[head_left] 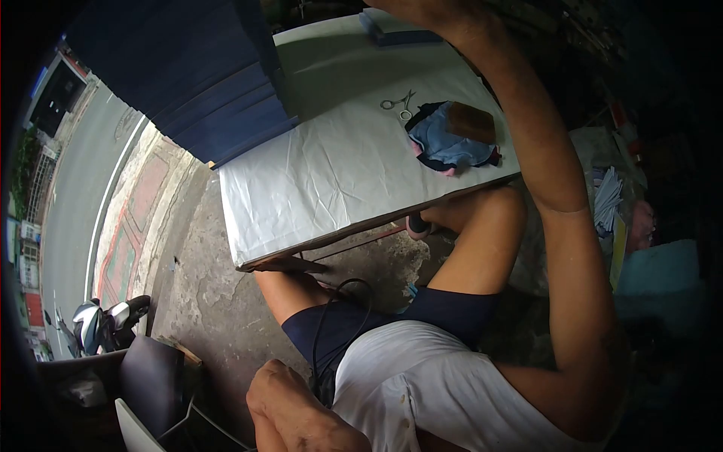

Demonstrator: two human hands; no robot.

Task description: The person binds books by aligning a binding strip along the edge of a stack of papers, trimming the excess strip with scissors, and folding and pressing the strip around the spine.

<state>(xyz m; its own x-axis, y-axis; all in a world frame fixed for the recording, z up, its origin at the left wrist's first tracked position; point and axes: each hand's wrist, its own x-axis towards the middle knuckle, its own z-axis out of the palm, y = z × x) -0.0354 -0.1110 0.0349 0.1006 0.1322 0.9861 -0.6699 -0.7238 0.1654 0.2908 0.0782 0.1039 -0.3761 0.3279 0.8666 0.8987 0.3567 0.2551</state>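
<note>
My right arm reaches across to the far side of the table, and my right hand (429, 10) is cut off by the top edge. Just under it lies a flat dark blue piece (407, 36); whether my fingers touch it is hidden. My left hand (280, 392) is low by my lap, bent at the wrist, its fingers turned out of sight. On the white-covered table (324, 181) rest small metal scissors (399, 104) and a crumpled blue cloth (440, 139) with a brown block (471, 121) on it.
A tall stack of dark blue flat pieces (233, 113) stands on the table's left side. A chair (151, 380) is at lower left, with a parked motorcycle (105, 324) and street beyond. Folded papers (607, 200) and a light blue container (659, 267) sit right.
</note>
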